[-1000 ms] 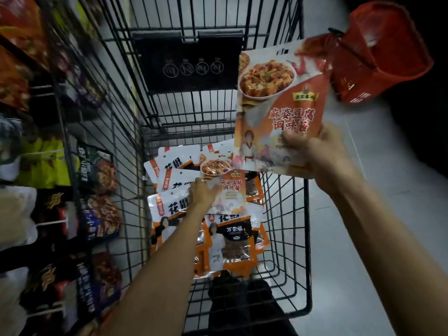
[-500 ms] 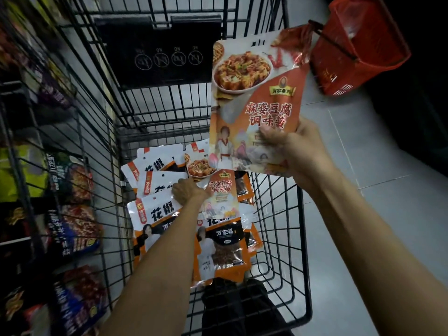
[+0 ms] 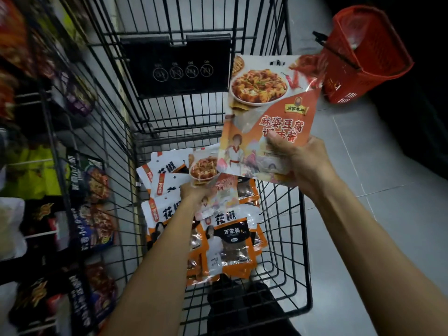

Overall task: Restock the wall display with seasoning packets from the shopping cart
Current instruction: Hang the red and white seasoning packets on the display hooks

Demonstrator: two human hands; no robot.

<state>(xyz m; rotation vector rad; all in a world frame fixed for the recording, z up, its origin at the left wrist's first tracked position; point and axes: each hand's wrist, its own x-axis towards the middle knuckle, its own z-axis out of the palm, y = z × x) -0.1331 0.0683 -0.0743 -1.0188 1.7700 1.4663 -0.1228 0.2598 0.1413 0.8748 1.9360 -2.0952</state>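
Note:
My right hand (image 3: 303,163) grips a stack of orange mapo-tofu seasoning packets (image 3: 264,105) by the lower edge, held upright above the black wire shopping cart (image 3: 286,238). My left hand (image 3: 192,190) is down inside the cart, pinching another mapo-tofu packet (image 3: 215,183) that lies on a pile of white-and-orange pepper packets (image 3: 228,238). The wall display (image 3: 43,190) with hanging packets runs along the left, just beyond the cart's side.
A red shopping basket (image 3: 363,54) sits on the grey tiled floor (image 3: 388,214) to the right of the cart. The cart's black child-seat flap (image 3: 179,66) stands at the far end. Dark trousers and shoes show below the cart.
My right hand has kept the packet stack raised, drifting a little with the view. My left hand stays on the packet in the cart, which looks slightly lifted.

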